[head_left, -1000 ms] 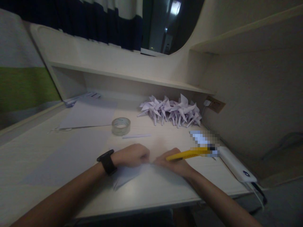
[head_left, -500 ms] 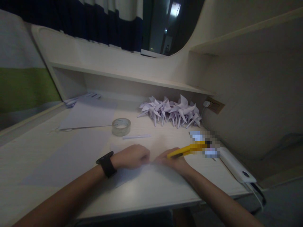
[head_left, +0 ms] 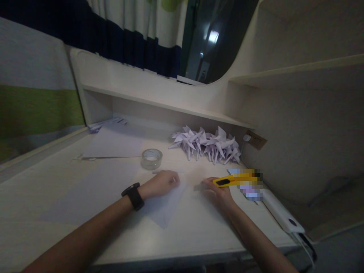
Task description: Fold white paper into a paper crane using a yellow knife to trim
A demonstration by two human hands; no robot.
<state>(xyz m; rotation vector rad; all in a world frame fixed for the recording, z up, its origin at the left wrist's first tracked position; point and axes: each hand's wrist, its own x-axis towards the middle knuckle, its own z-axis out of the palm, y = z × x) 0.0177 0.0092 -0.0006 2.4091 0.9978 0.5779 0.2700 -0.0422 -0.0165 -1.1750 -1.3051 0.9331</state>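
Observation:
My left hand, with a black watch on the wrist, lies on a small white sheet of paper, its fingers closed at the paper's upper part. In my right hand is a yellow utility knife, its blade out and pointing left, just right of the sheet and apart from it. Behind my left hand lies a thin rolled paper stick, partly hidden by the hand. A roll of clear tape rests on the desk farther back.
White paper pinwheels are heaped at the back. Larger paper sheets lie on the left of the desk. A phone, partly blurred out, and a white power strip line the right side. A shelf overhangs the back.
The knife has drawn right, away from my left hand, and its blade now shows. More of the small sheet is visible. The view has tilted up slightly.

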